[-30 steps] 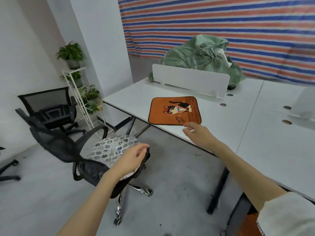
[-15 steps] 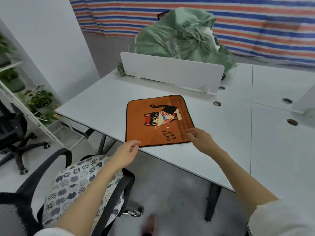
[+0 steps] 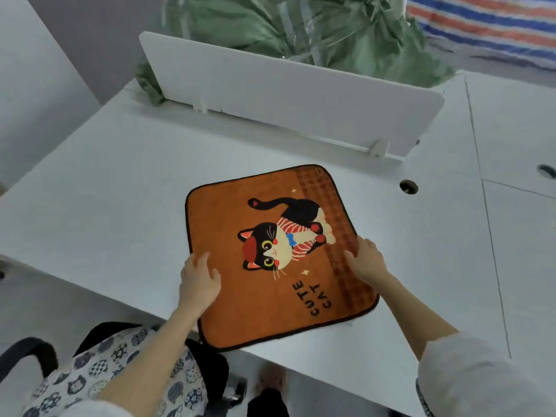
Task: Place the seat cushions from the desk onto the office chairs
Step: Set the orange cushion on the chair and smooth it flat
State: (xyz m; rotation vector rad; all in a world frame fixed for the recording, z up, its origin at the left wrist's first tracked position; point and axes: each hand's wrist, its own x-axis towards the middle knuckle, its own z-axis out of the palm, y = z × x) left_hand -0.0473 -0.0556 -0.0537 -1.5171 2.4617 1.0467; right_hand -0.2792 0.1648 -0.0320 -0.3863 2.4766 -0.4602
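**On the counter's near edge, both hands on a plush cushion**

At the front of the smooth white counter (image 3: 99, 188) lies a square orange plush seat cushion (image 3: 272, 254) with rounded corners, dark piping and a cartoon cat; its near corner overhangs the edge. The left hand (image 3: 197, 281) rests on its left border, fingers loosely spread. The right hand (image 3: 365, 260) curls over the right border, gripping it. Below, a cat-print fabric cushion (image 3: 99, 374) covers a black office chair (image 3: 27, 352).

Orange cat cushion (image 3: 270, 257) flat on desk (image 3: 105, 191) — near edge.
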